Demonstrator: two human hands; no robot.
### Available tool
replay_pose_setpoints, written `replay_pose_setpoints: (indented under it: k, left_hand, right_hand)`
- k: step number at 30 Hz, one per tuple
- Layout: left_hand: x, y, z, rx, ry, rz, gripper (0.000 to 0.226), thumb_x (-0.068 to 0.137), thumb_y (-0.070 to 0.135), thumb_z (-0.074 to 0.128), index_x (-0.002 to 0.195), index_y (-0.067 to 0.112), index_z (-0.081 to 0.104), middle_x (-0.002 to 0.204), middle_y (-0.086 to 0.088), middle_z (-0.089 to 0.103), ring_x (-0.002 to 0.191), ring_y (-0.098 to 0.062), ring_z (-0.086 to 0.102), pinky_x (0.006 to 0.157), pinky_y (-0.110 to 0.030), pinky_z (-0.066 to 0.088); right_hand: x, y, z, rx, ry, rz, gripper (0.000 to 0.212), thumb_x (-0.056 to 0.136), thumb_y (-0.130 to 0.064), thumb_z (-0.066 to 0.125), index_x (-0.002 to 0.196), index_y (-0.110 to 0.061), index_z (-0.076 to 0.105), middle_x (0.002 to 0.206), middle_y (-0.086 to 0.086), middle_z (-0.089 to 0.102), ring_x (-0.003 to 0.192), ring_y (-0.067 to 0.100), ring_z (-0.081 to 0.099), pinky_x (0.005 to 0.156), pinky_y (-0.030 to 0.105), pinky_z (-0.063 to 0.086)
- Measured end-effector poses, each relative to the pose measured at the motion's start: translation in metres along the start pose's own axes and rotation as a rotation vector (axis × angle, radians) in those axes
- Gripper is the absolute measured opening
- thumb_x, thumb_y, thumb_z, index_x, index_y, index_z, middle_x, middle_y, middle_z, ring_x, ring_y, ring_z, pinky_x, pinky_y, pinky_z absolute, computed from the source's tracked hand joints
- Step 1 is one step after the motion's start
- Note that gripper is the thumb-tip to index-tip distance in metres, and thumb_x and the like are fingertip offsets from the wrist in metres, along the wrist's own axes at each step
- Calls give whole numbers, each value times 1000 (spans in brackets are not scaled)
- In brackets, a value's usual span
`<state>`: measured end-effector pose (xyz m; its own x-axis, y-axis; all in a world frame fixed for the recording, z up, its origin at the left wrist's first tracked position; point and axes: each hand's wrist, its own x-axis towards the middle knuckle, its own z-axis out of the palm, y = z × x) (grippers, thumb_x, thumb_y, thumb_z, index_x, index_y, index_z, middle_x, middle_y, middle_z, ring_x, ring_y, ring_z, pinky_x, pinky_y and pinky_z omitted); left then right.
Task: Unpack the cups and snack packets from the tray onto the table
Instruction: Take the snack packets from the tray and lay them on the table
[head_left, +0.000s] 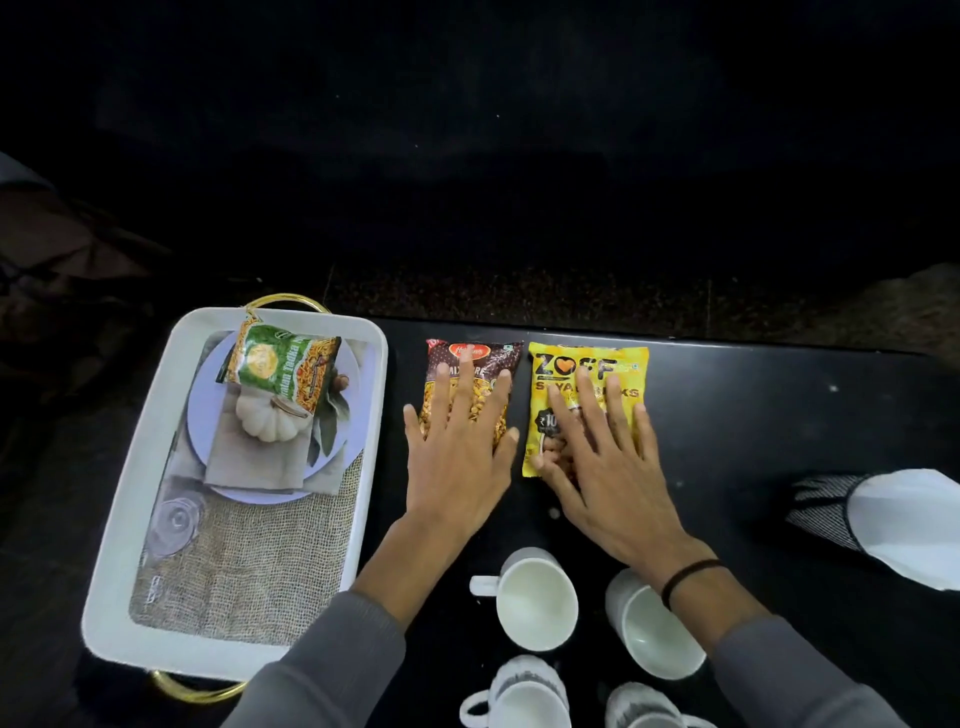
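Observation:
A white tray (111, 545) with gold handles sits at the left on the black table (753, 431). One green and orange snack packet (278, 366) lies in its far end. My left hand (457, 447) presses flat, fingers straight, on a brown snack packet (488, 358) lying on the table right of the tray. My right hand (608, 467) lies flat with spread fingers on a yellow snack packet (623, 364) beside it. Several white cups stand near the table's front edge: one (535, 603) with its handle to the left, one (654, 634) under my right wrist, two more (524, 696) at the bottom edge.
A white and black striped cloth item (893, 525) lies at the table's right. The tray's floor bears a printed picture of a plate, a small pumpkin and burlap. Beyond the table's far edge everything is dark.

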<state>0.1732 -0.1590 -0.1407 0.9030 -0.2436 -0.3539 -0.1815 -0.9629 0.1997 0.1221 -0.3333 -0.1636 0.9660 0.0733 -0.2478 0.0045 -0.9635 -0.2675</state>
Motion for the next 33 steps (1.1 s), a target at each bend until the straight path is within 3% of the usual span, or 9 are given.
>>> replay_pose_setpoints:
  k: [2, 9, 12, 15, 17, 26, 28, 30, 33]
  left_hand:
    - [-2, -2, 9, 45, -16, 14, 63, 105, 54, 26, 159, 44, -6, 171, -4, -17, 157, -28, -16, 123, -62, 12]
    - [3, 4, 13, 42, -6, 7, 64, 104, 58, 20, 159, 44, -11, 169, -9, -24, 155, -33, -21, 123, -59, -2]
    - [-2, 3, 9, 48, 28, 45, 62, 106, 54, 20, 160, 41, -7, 170, -9, -19, 156, -32, -19, 124, -58, -3]
    - [-10, -4, 1, 38, 73, 66, 59, 107, 48, 21, 161, 36, 2, 171, -10, -11, 157, -30, -15, 126, -56, 1]
    - [-15, -14, -7, 8, 94, 52, 58, 108, 45, 23, 162, 34, 5, 171, -10, -12, 157, -28, -15, 127, -54, 2]
    - [-32, -78, -47, -164, 177, -75, 58, 109, 44, 26, 162, 24, 18, 172, -7, 1, 158, -21, -10, 126, -43, 2]
    - [-34, -88, -54, -267, 198, -109, 54, 109, 41, 30, 160, 22, 28, 172, -5, 9, 159, -19, -5, 126, -44, 8]
    - [-51, -157, -58, -430, 265, -243, 49, 109, 36, 36, 156, 22, 36, 171, -3, 16, 158, -16, 0, 126, -45, 16]
    - [-54, -163, -60, -599, 303, -280, 41, 108, 31, 42, 147, 19, 46, 162, -2, 35, 154, -18, 19, 119, -40, 28]
  right_hand:
    - [0, 1, 4, -22, 6, 2, 75, 101, -66, 20, 164, -30, 2, 172, 4, -12, 158, 30, -15, 125, 56, -4]
    - [2, -7, 1, -22, -24, 40, 77, 100, -67, 21, 164, -31, -1, 172, 2, -15, 157, 30, -18, 123, 57, -8]
    - [2, -18, -10, 8, 2, 50, 76, 99, -62, 27, 163, -22, 19, 173, 7, 1, 159, 32, -6, 125, 56, -1]
    - [4, -38, -23, 4, 79, 28, 64, 97, -54, 38, 147, -14, 46, 168, 10, 26, 157, 34, 13, 122, 56, 12]
    - [9, -53, -30, 5, 96, 2, 55, 96, -49, 45, 139, -14, 52, 165, 10, 32, 156, 33, 19, 119, 56, 17]
    - [43, -125, -48, 76, 96, -170, 55, 95, -42, 60, 141, -11, 54, 163, 11, 34, 154, 28, 26, 117, 48, 23]
    - [51, -134, -51, 123, 53, -199, 58, 97, -46, 59, 143, -12, 50, 166, 9, 30, 154, 26, 23, 116, 44, 21]
    - [76, -202, -35, 122, 17, -322, 61, 98, -46, 58, 147, -12, 45, 166, 8, 27, 154, 25, 22, 114, 41, 21]
    - [93, -209, -38, 118, -6, -327, 69, 97, -43, 62, 153, -12, 38, 167, 8, 25, 152, 26, 26, 113, 40, 22]
